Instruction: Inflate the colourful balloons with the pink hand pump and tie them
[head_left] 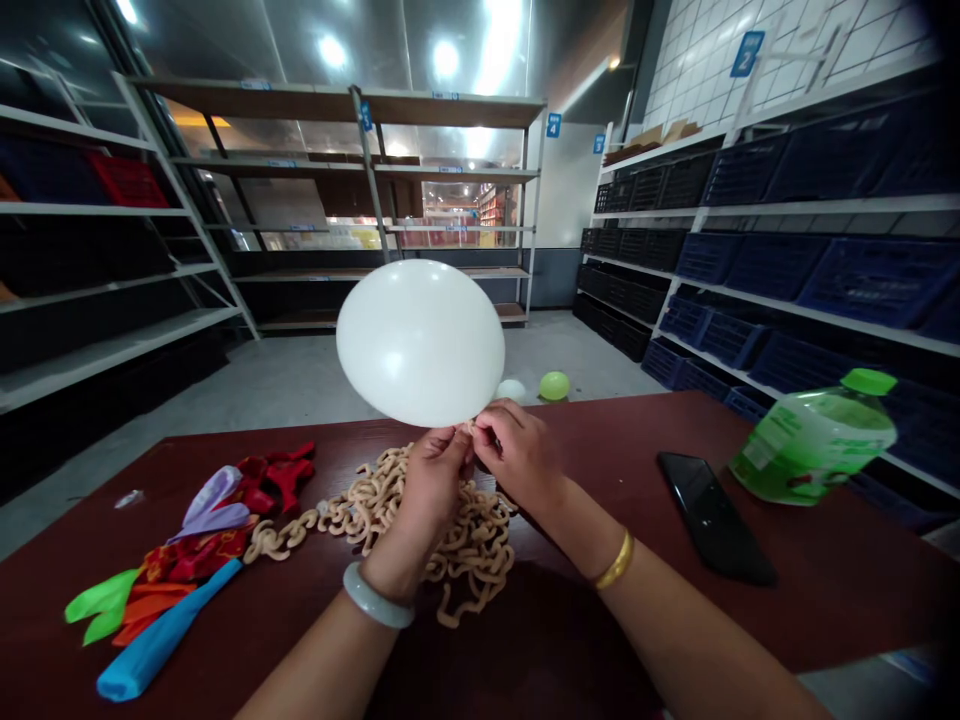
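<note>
A large inflated white balloon (420,340) stands above the table, its neck end down at my fingers. My left hand (439,470) is closed in a pinch at the neck, thumb against the fingers. Close beside it, my right hand (517,450) also pinches at the neck, fingertips together; the exact grip there is too small to make out. Beneath both hands lies a pile of tan curled pieces (480,540), partly hidden by my left wrist. Uninflated balloons lie to the left, among them a blue one (165,635), a lilac one (214,500) and a green one (105,605).
On the right of the dark red table (615,440) lie a black phone (712,515) and a green-labelled plastic bottle (817,435). A lime balloon (554,386) and a white one (511,391) rest on the floor beyond. Shelves with blue crates (877,280) line the right side.
</note>
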